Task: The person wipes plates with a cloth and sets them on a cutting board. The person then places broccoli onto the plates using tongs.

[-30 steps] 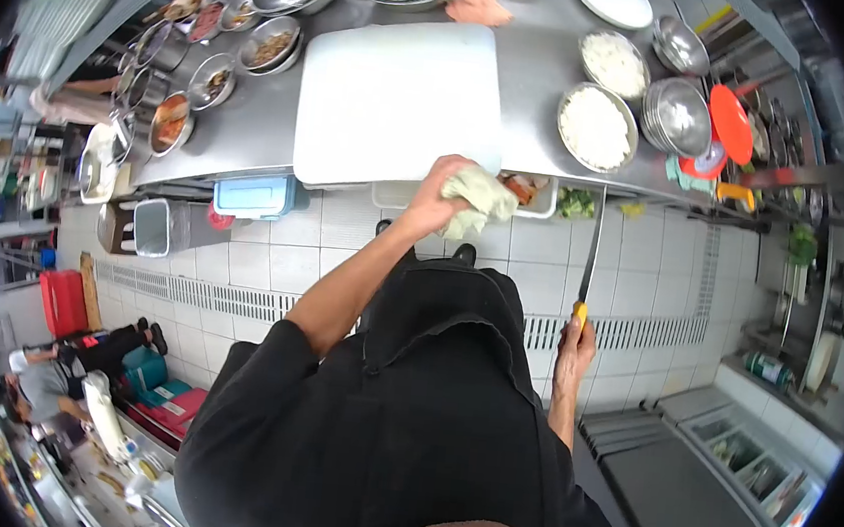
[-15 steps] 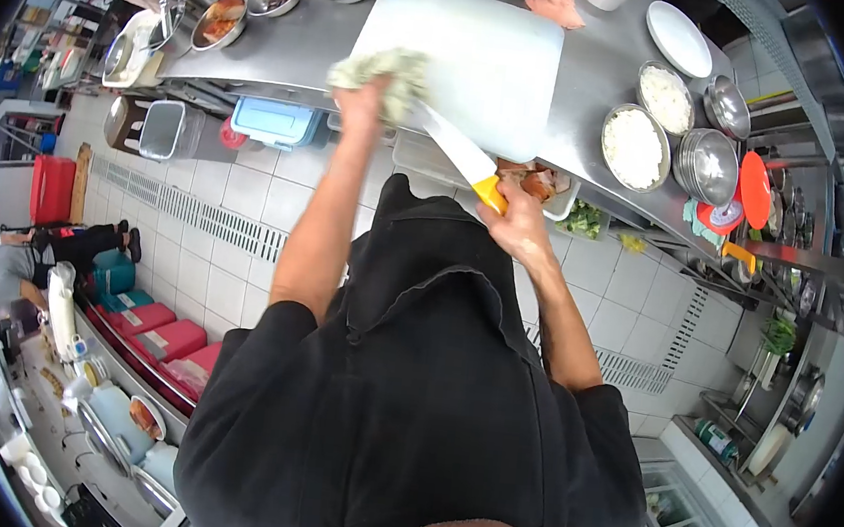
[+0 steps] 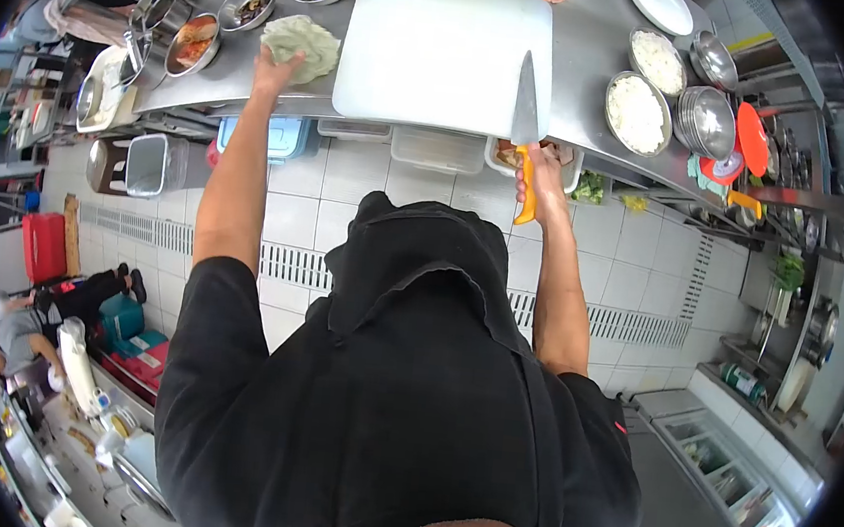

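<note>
My left hand (image 3: 276, 72) is closed on a pale green cloth (image 3: 305, 50), which lies on the steel counter left of a white cutting board (image 3: 440, 54). In my right hand (image 3: 545, 181), at the counter's front edge, is the yellow handle of a knife (image 3: 526, 107). Its blade points away from me, over the right part of the board. Close to my left hand stand a bowl of dark food pieces (image 3: 248, 4) and a bowl of orange-red food (image 3: 193, 45).
Two bowls of white food (image 3: 637, 114) and stacked metal bowls (image 3: 704, 124) stand on the right. Below the counter edge are a blue-lidded container (image 3: 277, 138) and a clear bin (image 3: 156, 165). Another person (image 3: 29, 335) is at the far lower left.
My left hand has moved left with the cloth, away from the board. My right hand has moved right, and the knife now points forward instead of toward the cloth.
</note>
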